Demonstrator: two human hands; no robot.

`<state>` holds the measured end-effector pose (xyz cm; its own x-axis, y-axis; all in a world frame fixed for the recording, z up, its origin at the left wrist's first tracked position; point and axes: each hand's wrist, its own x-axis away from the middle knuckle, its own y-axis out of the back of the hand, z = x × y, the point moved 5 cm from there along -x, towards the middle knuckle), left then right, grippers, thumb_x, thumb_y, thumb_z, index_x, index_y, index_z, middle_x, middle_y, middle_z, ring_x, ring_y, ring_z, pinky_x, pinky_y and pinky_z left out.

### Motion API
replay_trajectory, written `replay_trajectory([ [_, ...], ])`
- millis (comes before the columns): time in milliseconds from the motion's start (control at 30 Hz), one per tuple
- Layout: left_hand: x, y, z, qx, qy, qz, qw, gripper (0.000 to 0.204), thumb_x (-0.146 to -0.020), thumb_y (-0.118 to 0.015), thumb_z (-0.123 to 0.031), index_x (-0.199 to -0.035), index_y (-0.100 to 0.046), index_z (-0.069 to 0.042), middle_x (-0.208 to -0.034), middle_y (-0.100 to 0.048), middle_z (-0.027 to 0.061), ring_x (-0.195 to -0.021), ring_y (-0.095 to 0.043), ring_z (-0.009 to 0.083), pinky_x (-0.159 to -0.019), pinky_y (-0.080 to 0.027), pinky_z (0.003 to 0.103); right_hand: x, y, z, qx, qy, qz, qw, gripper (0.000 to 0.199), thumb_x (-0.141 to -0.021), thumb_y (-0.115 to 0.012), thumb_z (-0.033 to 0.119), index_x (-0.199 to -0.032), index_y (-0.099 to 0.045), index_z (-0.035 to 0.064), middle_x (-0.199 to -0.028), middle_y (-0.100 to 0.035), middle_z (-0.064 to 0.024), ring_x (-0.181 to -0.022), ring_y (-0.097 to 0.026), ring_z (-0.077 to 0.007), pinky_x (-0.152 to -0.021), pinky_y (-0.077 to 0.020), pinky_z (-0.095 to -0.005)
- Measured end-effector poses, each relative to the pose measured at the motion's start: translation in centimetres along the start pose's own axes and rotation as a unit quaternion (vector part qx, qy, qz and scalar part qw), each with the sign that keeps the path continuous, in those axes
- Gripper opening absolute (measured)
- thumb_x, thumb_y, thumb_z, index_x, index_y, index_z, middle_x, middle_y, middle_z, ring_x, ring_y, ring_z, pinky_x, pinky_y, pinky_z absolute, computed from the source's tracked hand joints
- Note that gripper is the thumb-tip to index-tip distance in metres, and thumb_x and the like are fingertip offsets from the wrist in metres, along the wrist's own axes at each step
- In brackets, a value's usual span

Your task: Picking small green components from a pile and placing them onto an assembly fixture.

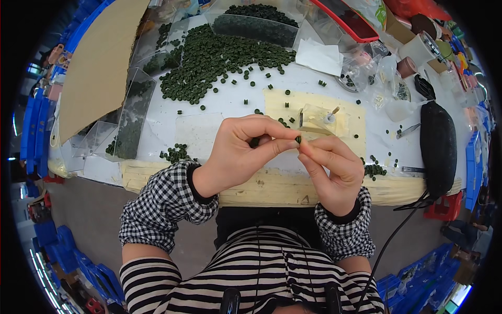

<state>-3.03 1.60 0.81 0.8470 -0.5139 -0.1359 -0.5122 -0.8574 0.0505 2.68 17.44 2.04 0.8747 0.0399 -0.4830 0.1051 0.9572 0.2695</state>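
In front of my chest, above the table's near edge, my two hands meet at the fingertips. A small dark green grooved round piece (298,139) sits between them. My left hand (230,149) is closed, pinching this piece with thumb and forefinger, and another dark green piece (254,142) shows under its curled fingers. My right hand (334,170) is closed too, its fingertips pressed against the piece from the right. Just beyond the hands stands a small tape-wrapped block (316,119) with a short peg, on a yellowish taped patch (345,112).
A big heap of green pieces (209,57) spreads across the far table beside clear plastic bins (256,29). Cardboard (99,68) leans at left. Small piles lie near both forearms. At right are a black pouch (438,149), tweezers (408,131) and a folded white tissue (319,56).
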Motion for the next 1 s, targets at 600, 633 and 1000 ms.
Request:
replay_trajectory([
  [600, -0.1, 0.1, -0.4, -0.002, 0.003, 0.002, 1.000, 0.018, -0.080, -0.070, 0.003, -0.098, -0.070, 0.001, -0.085, -0.067, 0.0032, -0.059, -0.040, 0.0007, -0.054, -0.033, 0.016, 0.0, 0.1, 0.5, 0.017, 0.021, -0.026, 0.999, 0.032, -0.075, -0.069, -0.009, -0.105, -0.070, 0.0023, -0.088, -0.065, -0.0085, -0.075, -0.060, -0.0161, -0.063, -0.0476, -0.0243],
  [633, -0.1, 0.1, -0.5, -0.003, -0.004, 0.000, 1.000, 0.018, -0.080, -0.070, 0.003, -0.098, -0.070, 0.001, -0.085, -0.067, 0.0034, -0.059, -0.040, 0.0007, -0.054, -0.033, 0.016, -0.1, 0.1, 0.6, 0.025, 0.031, -0.030, 0.999, 0.032, -0.075, -0.069, -0.009, -0.105, -0.070, 0.0021, -0.087, -0.065, -0.0085, -0.075, -0.060, -0.0164, -0.062, -0.0477, -0.0246],
  [1000, -0.1, 0.1, -1.1, -0.024, -0.041, -0.003, 0.999, 0.019, -0.079, -0.069, 0.006, -0.097, -0.070, 0.002, -0.087, -0.067, 0.0070, -0.062, -0.049, 0.0031, -0.056, -0.038, 0.017, -0.2, 0.1, 1.0, 0.059, 0.054, -0.024, 0.996, 0.034, -0.073, -0.070, -0.009, -0.105, -0.069, 0.0018, -0.088, -0.065, -0.0083, -0.076, -0.060, -0.0174, -0.065, -0.0481, -0.0255],
])
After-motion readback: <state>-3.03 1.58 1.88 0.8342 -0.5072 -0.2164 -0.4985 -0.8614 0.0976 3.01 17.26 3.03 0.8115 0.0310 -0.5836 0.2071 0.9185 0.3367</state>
